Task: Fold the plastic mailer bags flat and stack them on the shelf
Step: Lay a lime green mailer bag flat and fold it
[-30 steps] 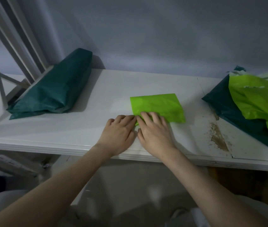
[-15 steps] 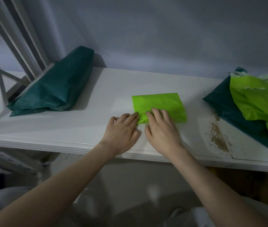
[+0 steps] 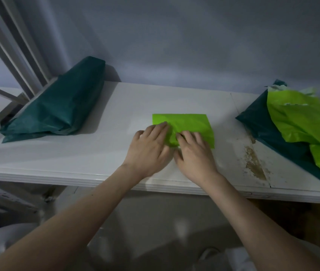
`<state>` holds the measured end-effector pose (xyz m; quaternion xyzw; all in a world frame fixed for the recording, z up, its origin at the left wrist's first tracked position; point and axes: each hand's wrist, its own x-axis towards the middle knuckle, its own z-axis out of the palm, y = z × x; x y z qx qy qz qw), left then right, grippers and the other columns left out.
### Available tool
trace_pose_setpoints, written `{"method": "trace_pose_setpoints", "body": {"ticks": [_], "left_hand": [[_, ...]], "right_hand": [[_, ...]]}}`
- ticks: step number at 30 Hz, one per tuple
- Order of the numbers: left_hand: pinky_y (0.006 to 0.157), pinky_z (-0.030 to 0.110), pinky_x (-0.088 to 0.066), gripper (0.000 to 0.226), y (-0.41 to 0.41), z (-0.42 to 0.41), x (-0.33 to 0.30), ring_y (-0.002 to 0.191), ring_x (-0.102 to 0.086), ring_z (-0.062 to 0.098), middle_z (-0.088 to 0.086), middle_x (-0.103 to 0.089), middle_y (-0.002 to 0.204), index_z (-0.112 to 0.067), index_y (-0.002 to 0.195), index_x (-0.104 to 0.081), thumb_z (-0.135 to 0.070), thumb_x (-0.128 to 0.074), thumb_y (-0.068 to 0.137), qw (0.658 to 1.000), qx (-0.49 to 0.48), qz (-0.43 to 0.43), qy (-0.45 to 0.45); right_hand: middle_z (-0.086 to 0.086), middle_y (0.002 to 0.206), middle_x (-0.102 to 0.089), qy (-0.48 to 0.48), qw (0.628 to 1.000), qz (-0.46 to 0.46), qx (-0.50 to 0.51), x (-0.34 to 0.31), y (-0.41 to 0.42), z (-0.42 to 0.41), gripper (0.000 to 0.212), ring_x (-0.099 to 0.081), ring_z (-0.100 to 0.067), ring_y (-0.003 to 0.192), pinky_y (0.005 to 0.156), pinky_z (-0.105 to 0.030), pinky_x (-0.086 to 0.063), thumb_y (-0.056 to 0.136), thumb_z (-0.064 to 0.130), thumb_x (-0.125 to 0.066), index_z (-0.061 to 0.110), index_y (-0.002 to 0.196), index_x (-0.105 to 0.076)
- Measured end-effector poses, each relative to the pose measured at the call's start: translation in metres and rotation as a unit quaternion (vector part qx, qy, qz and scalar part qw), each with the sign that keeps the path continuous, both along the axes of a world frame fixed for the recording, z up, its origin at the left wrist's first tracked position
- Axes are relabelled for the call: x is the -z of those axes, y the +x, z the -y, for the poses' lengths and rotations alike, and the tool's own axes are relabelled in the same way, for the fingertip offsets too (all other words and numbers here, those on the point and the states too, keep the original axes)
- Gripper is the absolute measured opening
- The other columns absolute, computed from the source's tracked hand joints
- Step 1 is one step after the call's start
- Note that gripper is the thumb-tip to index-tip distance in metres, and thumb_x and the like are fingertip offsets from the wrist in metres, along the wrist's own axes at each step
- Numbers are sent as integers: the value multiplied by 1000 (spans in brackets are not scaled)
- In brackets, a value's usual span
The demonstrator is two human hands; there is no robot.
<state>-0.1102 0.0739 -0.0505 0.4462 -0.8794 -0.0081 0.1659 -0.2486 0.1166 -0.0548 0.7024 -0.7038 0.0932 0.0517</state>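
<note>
while the left hand (image 3: 149,151) and right hand (image 3: 194,155) press side by side, straight fingers (image 3: 191,136) lie together atop the folded light-green mailer (image 3: 188,124) on the shelf (image 3: 100,137).

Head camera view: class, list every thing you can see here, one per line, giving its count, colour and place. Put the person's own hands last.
Shelf: one, white, spans the picture; worn brown patch towards its right end.
Folded mailer bag: one, bright green, flat on the shelf at centre, under both hands.
Dark green bundle: one, dark green, left end of the shelf, leaning towards the wall.
Unfolded mailer bags: loose heap, bright green, right end, count unclear.
Dark green bag: at least one, under that heap.
Frame bars: several, white, upper left.
Wall: grey, behind the shelf.
Left hand: one, fingers flat on the folded bag's near left part.
Right hand: one, fingers flat on its near edge.
</note>
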Motion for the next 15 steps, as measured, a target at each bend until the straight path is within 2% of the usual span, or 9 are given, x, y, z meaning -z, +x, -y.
{"method": "trace_pose_setpoints", "body": {"ticks": [4,6,8,11,15], "left_hand": [[84,34,-49,55,-15,0,9,106,-62,21,6,-63,122,-8,123,-59,-31,-31,81,1000,28,14,-4],[81,35,-50,55,-19,1,12,101,-64,21,4,-66,118,-9,123,-60,-32,-32,81,1000,17,17,-9],[81,36,-50,55,-21,2,13,99,-64,22,2,-67,115,-12,123,-60,-35,-32,82,1000,11,18,-20],[81,39,-48,53,-24,2,15,98,-62,22,0,-66,113,-18,123,-61,-38,-33,83,999,5,28,-27],[79,39,-47,49,-25,3,18,95,-61,22,-2,-66,109,-23,120,-63,-41,-34,84,998,-5,38,-48]], "right_hand": [[-7,115,-56,18,999,28,-15,-3,4,2,66,-50,-31,102,84,-43,-48,72,36,-25,6,121,-57],[-8,123,-53,24,999,43,-17,-4,-1,3,59,-47,-30,108,92,-43,-45,78,31,-31,5,127,-52],[-9,124,-51,22,998,59,-11,-4,-6,2,49,-45,-29,111,98,-39,-39,84,22,-46,4,129,-49],[-9,121,-51,20,999,49,2,-6,-11,0,42,-45,-28,112,96,-38,-39,85,23,-52,6,123,-52],[-9,119,-49,36,998,44,40,-13,-19,-4,32,-44,-28,114,85,-40,-43,90,27,-47,6,114,-54]]}}
